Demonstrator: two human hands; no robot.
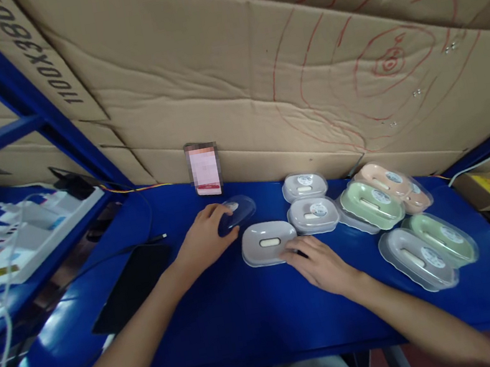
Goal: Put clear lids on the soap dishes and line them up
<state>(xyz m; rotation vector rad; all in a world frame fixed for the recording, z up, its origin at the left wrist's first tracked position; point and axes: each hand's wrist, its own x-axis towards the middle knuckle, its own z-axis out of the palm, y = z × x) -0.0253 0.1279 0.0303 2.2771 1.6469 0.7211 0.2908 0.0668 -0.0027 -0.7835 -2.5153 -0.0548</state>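
My left hand (pixel 209 235) grips the left end of a clear plastic lid (pixel 244 209) with a round sticker, thumb in front and fingers over it. Just to its right, on the blue table, lies a grey oblong dish (pixel 258 256), uncovered, with a white bar in its middle. My right hand (pixel 318 259) has its fingertips at the right edge of this dish, fingers curled. Behind it sit two lidded grey dishes, a nearer one (pixel 305 216) and a farther one (pixel 303 187), each with a sticker.
To the right are lidded dishes in green (pixel 367 206), peach (pixel 384 178) and grey (pixel 413 261). A phone (pixel 205 171) leans on the cardboard wall (pixel 204 58). At left lie a black flat device (pixel 125 287), cables and a power strip (pixel 53 227). An open carton (pixel 488 191) stands far right.
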